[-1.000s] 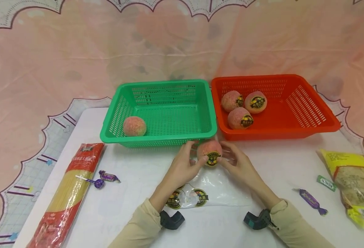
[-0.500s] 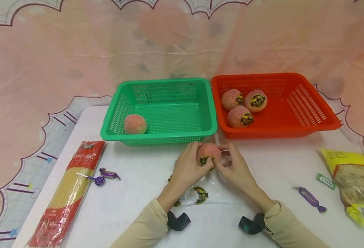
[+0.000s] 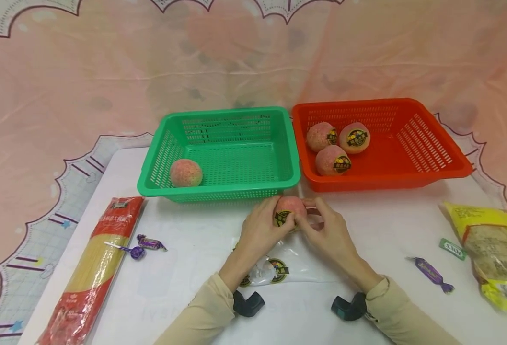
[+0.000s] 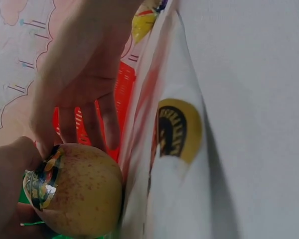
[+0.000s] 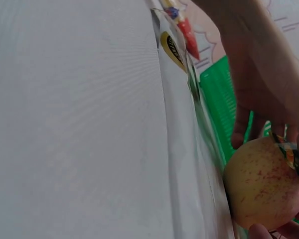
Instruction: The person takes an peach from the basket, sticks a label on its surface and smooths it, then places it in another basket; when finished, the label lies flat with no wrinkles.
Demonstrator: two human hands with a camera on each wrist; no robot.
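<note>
In the head view my left hand curls its fingers round the left side of a pinkish peach, thumb on its front. My right hand holds the other side, thumb tip meeting the left thumb near a black and gold sticker. The left wrist view shows the speckled peach with the sticker wrapped on its skin under the fingers. Beneath the hands lies a clear plastic sheet bearing round labels, partly hidden by the left forearm.
Behind the hands stand a green basket with one peach and a red basket with three stickered peaches. Spaghetti, a lollipop and a wrapped candy lie left. Right are another candy, a green packet and a yellow bag.
The hands have drawn closer together round the peach, the left wrapping further over its side. The peach has turned, so its sticker now faces lower left.
</note>
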